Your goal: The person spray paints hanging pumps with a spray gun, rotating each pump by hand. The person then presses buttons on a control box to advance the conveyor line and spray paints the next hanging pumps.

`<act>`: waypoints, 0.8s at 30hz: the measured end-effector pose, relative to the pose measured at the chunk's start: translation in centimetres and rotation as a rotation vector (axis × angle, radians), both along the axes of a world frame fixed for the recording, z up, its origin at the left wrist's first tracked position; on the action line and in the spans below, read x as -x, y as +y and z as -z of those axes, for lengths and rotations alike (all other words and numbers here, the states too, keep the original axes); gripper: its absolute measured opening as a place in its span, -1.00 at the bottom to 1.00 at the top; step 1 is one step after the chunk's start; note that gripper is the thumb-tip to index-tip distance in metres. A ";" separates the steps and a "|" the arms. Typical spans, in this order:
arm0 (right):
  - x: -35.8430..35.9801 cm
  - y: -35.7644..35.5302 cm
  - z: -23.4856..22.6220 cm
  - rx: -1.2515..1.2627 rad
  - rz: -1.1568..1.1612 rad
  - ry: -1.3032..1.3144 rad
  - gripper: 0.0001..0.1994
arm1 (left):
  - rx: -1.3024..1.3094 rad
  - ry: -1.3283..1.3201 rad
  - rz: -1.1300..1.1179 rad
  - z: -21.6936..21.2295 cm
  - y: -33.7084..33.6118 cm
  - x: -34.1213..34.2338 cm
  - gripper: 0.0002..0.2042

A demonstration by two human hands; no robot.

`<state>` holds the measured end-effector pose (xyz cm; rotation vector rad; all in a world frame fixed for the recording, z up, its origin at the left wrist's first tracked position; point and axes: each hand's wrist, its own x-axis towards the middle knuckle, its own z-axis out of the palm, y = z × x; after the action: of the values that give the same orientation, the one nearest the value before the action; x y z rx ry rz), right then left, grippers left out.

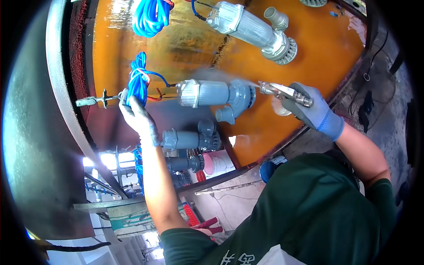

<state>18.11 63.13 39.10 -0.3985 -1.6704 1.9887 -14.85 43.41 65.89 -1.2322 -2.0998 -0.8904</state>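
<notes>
My right hand (314, 110), in a grey-and-white work glove, is closed round a metal spray gun (282, 90). The gun's nozzle faces left, and a pale mist leaves it over the submersible pump (207, 93). That pump hangs on its side, part silvery and part blue-grey, its outlet pointing down in the picture. My left hand (139, 117), gloved too, is closed on the bundled blue cable (138, 84) at the pump's left end. A hook with a crosspiece (104, 99) reaches left from beside my fingers. What the fingers grip exactly is partly hidden.
A silver pump (247, 28) with its blue cable coil (151, 17) is farther off, before an orange-stained panel (309, 57). Grey pumps (183, 139) hang nearer me. A pink-and-white bucket (218, 162) stands below, and a dark hose (365, 110) lies on the floor at right.
</notes>
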 end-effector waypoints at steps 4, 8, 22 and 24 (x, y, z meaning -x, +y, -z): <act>0.1 -1.2 -1.3 -0.241 -0.159 0.104 -0.80 | -0.001 -0.037 0.000 -0.1 -1.4 0.1 -0.55; 0.8 -1.6 -1.7 -0.060 -0.015 0.007 -0.78 | -0.030 -0.068 0.023 0.3 -2.3 0.0 -0.56; 0.3 -1.9 1.4 -0.234 -0.191 0.016 -0.82 | 0.023 0.053 -0.050 0.4 -5.3 0.9 -0.54; 0.0 -2.0 1.4 -0.204 -0.210 -0.015 -0.81 | 0.008 0.038 -0.034 0.3 -6.1 1.8 -0.53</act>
<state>18.14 61.11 37.70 -0.1698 -1.9725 1.9361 -16.60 37.30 65.62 -1.2051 -2.0904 -0.8380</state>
